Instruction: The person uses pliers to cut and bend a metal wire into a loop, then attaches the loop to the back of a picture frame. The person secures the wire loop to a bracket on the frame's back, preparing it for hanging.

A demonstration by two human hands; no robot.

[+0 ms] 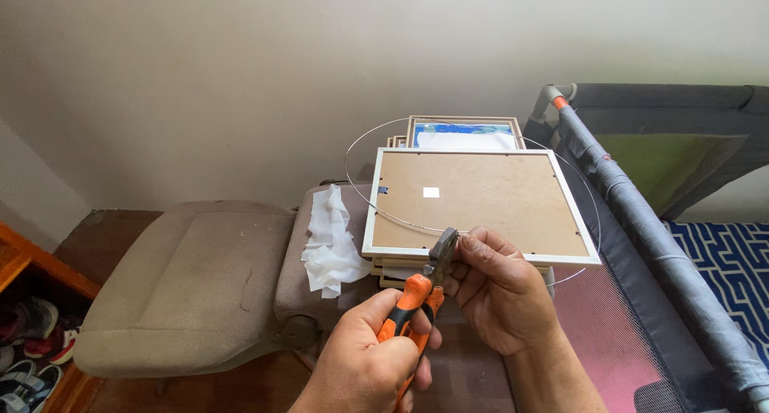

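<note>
- While the head camera looks down, the left hand (364,365) is wrapped in a closed fist around the orange handles of a pair of pliers (423,289), whose dark metal head points up and away from the person.
- The right hand (495,289) is curled, its fingertips (473,241) pinched on a thin silver wire (352,153) right beside the head of the pliers; whether the tool's tip actually bites the wire is too small to tell.
- That wire sweeps in a wide loop around the picture frames, rising to the left and running behind them before coming down on the right.
- Just beyond the hands lies a white picture frame (481,205), face down, its brown backing board up with a small white square at the middle.
- It rests on top of a stack of other frames (463,132), the rearmost showing blue and white.
- A crumpled white tissue (330,241) lies just left of the stack, on a worn beige seat cushion (192,285).
- To the right stands a grey mesh playpen (641,213) with a padded rail.
- At far left, shoes (28,345) sit on a wooden shelf.
</note>
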